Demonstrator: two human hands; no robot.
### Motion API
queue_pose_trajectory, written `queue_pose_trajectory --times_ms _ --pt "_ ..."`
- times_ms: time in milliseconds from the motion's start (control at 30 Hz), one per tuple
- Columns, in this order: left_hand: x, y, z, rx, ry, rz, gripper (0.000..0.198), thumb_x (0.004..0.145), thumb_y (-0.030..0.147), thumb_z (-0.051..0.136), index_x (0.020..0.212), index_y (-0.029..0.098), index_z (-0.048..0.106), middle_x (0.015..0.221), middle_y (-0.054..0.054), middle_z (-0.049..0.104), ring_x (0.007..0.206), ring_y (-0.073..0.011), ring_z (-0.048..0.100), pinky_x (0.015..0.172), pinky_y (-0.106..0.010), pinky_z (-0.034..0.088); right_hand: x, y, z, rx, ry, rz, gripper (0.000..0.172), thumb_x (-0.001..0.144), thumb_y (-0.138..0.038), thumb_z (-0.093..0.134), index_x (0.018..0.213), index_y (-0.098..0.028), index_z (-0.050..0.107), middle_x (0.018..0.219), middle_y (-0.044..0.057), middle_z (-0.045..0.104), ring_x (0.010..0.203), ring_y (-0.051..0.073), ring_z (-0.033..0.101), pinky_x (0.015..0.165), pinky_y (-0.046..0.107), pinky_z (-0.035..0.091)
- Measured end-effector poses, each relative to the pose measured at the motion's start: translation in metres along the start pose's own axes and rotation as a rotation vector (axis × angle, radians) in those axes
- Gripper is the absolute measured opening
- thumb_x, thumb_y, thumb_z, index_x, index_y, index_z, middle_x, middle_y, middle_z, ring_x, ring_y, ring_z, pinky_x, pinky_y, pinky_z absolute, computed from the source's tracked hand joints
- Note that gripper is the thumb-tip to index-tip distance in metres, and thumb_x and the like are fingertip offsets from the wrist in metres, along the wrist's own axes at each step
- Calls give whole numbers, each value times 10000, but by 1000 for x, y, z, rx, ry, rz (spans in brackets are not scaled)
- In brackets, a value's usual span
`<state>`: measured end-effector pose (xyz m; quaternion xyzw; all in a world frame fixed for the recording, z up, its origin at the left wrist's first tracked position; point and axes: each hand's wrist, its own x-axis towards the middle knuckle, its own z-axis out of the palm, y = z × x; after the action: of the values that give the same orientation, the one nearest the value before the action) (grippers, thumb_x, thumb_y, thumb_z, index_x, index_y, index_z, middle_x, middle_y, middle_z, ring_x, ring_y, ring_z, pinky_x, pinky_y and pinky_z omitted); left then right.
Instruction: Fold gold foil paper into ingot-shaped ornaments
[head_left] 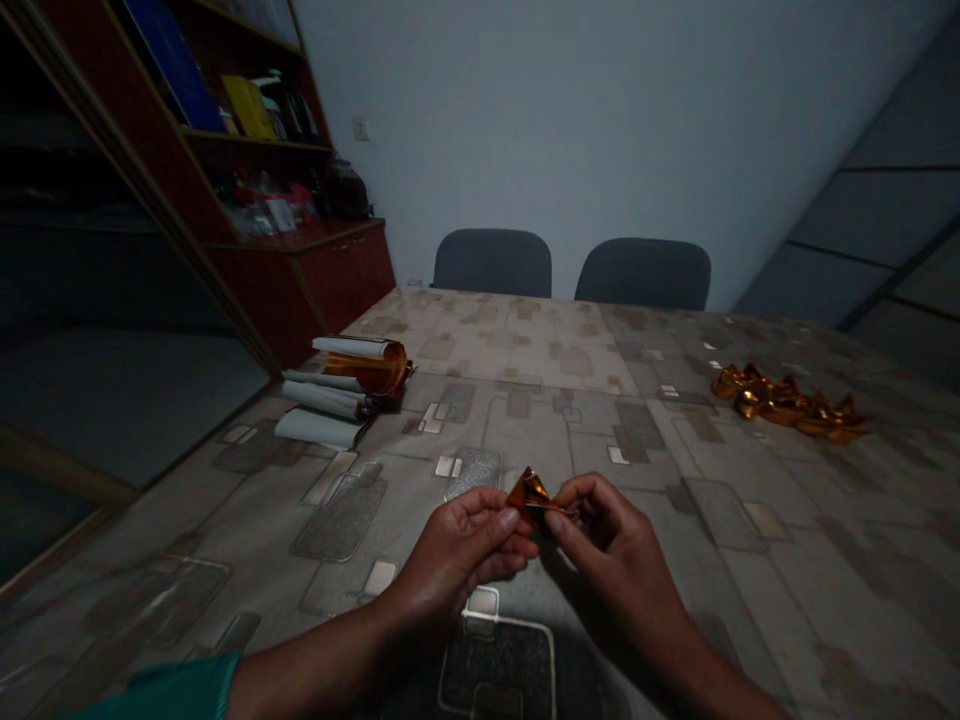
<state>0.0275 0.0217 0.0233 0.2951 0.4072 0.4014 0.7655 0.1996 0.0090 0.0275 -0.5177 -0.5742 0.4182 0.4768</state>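
Observation:
A small piece of folded gold foil paper point(529, 486) is held between my two hands above the table. My left hand point(480, 535) pinches its left side between thumb and fingers. The right side is gripped by the thumb and fingertips of my right hand point(600, 525). A pointed fold stands up at the top of the piece, and its lower part is hidden by my fingers. To the left on the table lie curled sheets of gold foil paper point(382, 370) with pale backs. Over on the right sits a cluster of folded gold foil pieces point(787, 403).
The table point(517, 345) has a patterned cover. Two dark chairs point(493, 262) stand at its far edge, against the wall. At the back left is a reddish wooden cabinet point(345, 280) whose shelves hold a yellow object point(250, 107) and a blue panel point(176, 65).

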Motion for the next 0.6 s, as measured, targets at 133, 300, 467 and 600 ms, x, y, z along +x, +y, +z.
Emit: queue_pose_trajectory --times_ms 133,300,467,600 --pt "0 -1 -1 16 -17 31 370 708 375 854 865 135 621 776 -32 723 659 -103 682 622 -191 528 2 0 -2 71 -32 40 110 815 -299 640 788 -218 572 731 -4 571 655 155 538 589 301 415" --pt "2 2 -7 134 18 158 356 760 395 807 963 147 655 832 -46 744 720 -142 705 609 -213 534 6 0 -7 96 -134 94 129 809 -309 654 802 -208 574 695 -15 552 639 148 499 574 291 378" --pt "4 5 -10 263 23 139 366 726 427 811 859 107 696 703 -71 746 646 -143 683 567 -206 505 5 4 -10 95 -217 69 84 857 -280 642 840 -204 611 742 -4 587 691 154 516 619 299 383" --pt "3 6 -9 293 37 146 352 693 419 826 790 116 677 653 -64 740 588 -126 656 534 -195 481 5 8 -12 69 -238 54 64 876 -261 636 849 -204 621 735 -8 580 686 150 501 614 296 370"
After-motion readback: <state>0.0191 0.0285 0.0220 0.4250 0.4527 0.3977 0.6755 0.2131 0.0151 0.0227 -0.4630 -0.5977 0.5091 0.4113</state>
